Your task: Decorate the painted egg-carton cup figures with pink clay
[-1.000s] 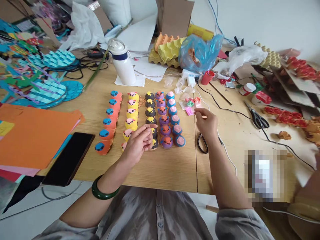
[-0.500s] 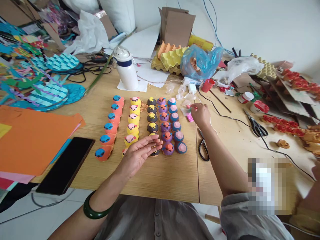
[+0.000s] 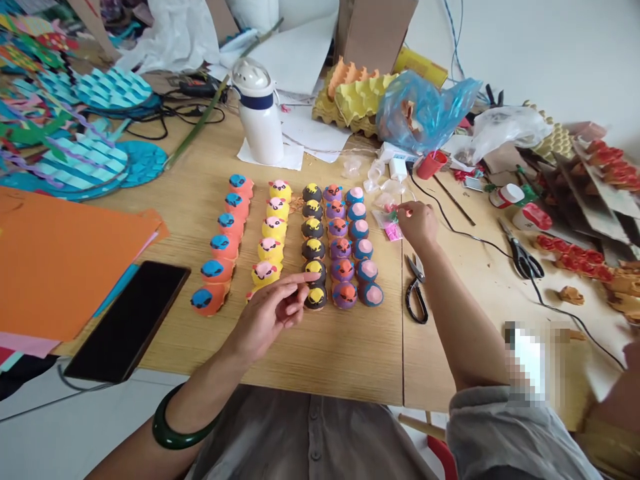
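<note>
Painted egg-carton cups with little animal faces stand in columns: orange-and-blue (image 3: 223, 245), yellow-and-pink (image 3: 271, 249), black-and-yellow (image 3: 313, 228), purple-and-orange (image 3: 341, 249) and blue-and-pink (image 3: 365, 249). My left hand (image 3: 270, 310) hovers by the near end of the yellow and black columns, index finger stretched out, the others loosely bent, with nothing in it. Over small clear plastic pots (image 3: 386, 199) and a pink packet (image 3: 393, 231), my right hand (image 3: 419, 223) has its fingers pinched together. What they pinch is too small to make out.
Black-handled scissors (image 3: 416, 293) lie below my right wrist. A black phone (image 3: 129, 320) and orange sheets (image 3: 70, 267) are at left. Behind stand a white bottle (image 3: 261, 123), a blue plastic bag (image 3: 425, 113) and a red cup (image 3: 431, 164). A cable (image 3: 463, 240) crosses the right side.
The view has shifted slightly. My left hand's fingers have gone from grouped together to index stretched out with the others curled. My right hand stays over the small pots and packet.
</note>
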Action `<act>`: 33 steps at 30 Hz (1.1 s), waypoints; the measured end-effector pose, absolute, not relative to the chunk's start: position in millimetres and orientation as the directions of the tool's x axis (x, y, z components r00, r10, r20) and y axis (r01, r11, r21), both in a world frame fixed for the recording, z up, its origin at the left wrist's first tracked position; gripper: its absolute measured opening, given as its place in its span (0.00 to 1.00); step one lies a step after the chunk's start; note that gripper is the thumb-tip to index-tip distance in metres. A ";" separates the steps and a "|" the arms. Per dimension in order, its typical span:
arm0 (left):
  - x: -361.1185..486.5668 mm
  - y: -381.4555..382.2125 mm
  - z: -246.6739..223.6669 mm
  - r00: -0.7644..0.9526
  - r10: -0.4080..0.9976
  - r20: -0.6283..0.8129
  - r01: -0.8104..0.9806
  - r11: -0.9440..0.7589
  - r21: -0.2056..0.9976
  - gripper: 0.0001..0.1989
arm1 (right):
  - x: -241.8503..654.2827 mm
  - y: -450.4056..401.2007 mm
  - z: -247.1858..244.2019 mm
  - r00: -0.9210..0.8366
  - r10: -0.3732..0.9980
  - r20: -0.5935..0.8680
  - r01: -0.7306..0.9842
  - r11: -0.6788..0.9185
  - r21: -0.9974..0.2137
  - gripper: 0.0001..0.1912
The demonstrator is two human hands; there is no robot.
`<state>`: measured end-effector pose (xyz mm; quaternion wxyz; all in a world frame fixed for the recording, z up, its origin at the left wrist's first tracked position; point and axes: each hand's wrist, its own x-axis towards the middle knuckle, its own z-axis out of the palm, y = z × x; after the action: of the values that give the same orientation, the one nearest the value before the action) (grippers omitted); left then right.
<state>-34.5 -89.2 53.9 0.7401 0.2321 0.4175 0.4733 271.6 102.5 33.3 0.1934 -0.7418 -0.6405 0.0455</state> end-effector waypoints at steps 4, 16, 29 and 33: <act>-32.8 -89.8 53.6 0.170 0.910 -0.377 -0.495 0.410 0.766 0.19 | 271.2 94.0 35.2 0.180 0.967 0.182 0.934 -0.109 -0.341 0.16; -31.8 -93.0 48.0 0.174 0.937 -0.304 -0.401 0.349 0.847 0.15 | 264.9 60.2 42.7 0.121 0.921 0.370 0.919 0.038 -0.393 0.16; -30.5 -99.3 50.3 0.212 0.924 -0.318 -0.185 0.357 0.916 0.15 | 257.9 24.8 49.0 0.083 0.927 0.367 0.893 0.095 -0.441 0.15; -30.0 -100.6 50.9 0.176 0.955 -0.239 -0.102 0.259 0.960 0.12 | 270.6 34.6 40.3 0.136 0.942 0.306 0.906 0.007 -0.424 0.16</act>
<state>-30.0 -100.6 50.9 0.6282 0.4399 0.4846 0.4207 270.6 34.6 40.3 0.2696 -0.7038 -0.6564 0.0338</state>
